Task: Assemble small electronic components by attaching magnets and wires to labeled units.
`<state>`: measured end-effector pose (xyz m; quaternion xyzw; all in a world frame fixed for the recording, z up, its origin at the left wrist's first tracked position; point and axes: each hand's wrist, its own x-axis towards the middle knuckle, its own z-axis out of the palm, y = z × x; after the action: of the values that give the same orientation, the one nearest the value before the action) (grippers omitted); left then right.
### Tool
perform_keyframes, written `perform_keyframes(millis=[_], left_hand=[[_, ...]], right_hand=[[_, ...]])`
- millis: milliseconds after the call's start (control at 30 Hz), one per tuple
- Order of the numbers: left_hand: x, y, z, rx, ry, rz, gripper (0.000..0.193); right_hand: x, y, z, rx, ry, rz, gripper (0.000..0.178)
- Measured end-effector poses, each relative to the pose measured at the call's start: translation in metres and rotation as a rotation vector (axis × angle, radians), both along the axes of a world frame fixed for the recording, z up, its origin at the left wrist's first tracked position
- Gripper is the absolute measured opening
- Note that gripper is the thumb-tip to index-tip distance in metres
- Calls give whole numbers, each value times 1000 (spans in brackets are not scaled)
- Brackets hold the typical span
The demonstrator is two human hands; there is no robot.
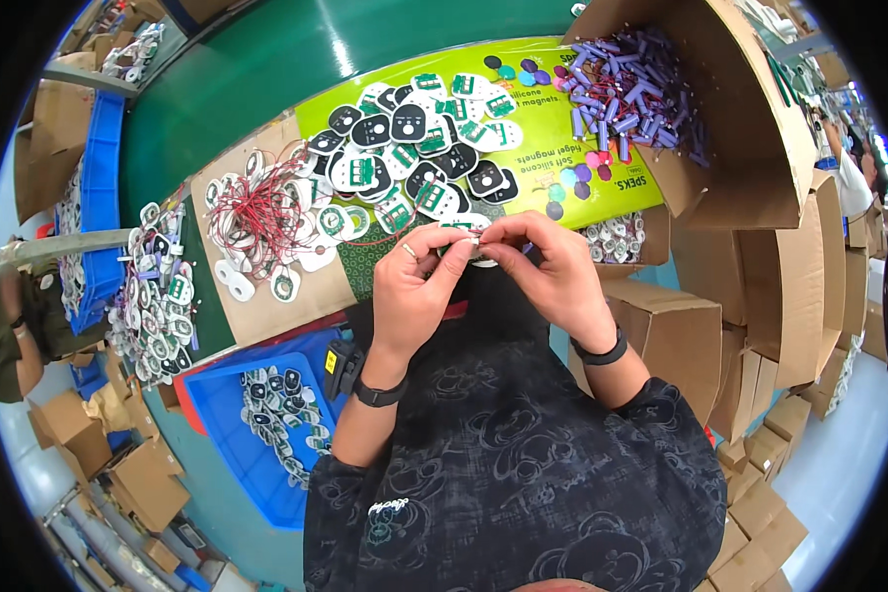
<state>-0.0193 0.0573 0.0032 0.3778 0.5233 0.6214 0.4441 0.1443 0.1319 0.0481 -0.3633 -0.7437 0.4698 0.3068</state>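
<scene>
In front of my chest, my left hand (411, 291) and my right hand (562, 276) meet at the fingertips, both closed in a pinch. A small white piece with a green circuit board (464, 221) shows between and behind the fingers, held by my left hand. My right thumb and forefinger pinch at its near edge; what they grip is too small to make out. A thin red wire (390, 239) runs toward my left hand. Just beyond lies a pile of white pieces with green boards (402, 156) and black-faced ones (371, 131).
Red wires (261, 212) with white rings lie tangled on cardboard to the left. Purple cylinders (631, 99) fill a tipped carton (760, 118) at far right. A blue bin (222, 414) of parts stands at lower left. Another person's arm (28, 355) shows at far left.
</scene>
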Motion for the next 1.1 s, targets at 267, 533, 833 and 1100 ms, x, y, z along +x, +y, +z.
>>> perform_keyframes(millis=[267,533,833,1100], left_hand=[[1,2,0,2,80,39,10],[4,-3,3,-131,27,25,15],[0,0,1,-78,-326,-1,39],[-4,-3,0,-80,-313,-9,36]], right_hand=[[-3,1,-9,247,-16,-14,14],[-5,-3,-12,51,-25,-22,11],[-12,-7,-19,139,-67,-106,8],[-18,-8,-21,252,-87,-52,9]])
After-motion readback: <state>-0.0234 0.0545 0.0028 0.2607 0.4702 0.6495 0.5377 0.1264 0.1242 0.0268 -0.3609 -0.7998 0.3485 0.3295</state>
